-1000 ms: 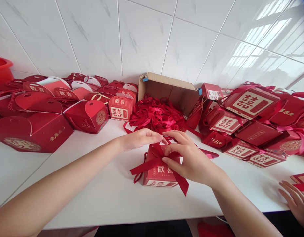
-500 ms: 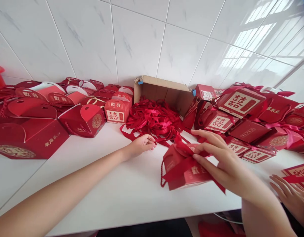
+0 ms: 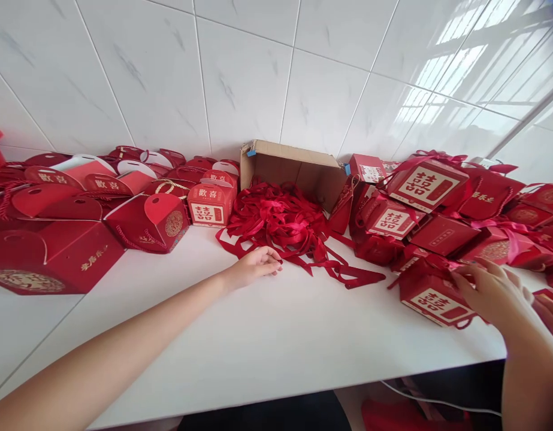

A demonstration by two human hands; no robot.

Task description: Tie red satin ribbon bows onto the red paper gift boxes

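Note:
My left hand [image 3: 256, 266] rests on the white table [image 3: 258, 347] with its fingers loosely curled and nothing in them. Its fingertips lie just beside the loose strands of a pile of red ribbons [image 3: 276, 218]. My right hand [image 3: 494, 293] is far to the right, its fingers on the right side of a red gift box [image 3: 431, 298] tied with a red ribbon bow. That box sits on the table at the front edge of the right-hand heap of red boxes [image 3: 424, 185].
An open cardboard box [image 3: 294, 164] lies on its side behind the ribbons, against the tiled wall. Untied red gift boxes [image 3: 150, 221] crowd the left side. Another person's hand [image 3: 550, 311] shows behind my right hand. A cable hangs below the table edge.
My right hand carried the ribbon-tied box from the middle of the table to the right-hand heap. My left hand let go of the bow and settled on the table by the ribbons.

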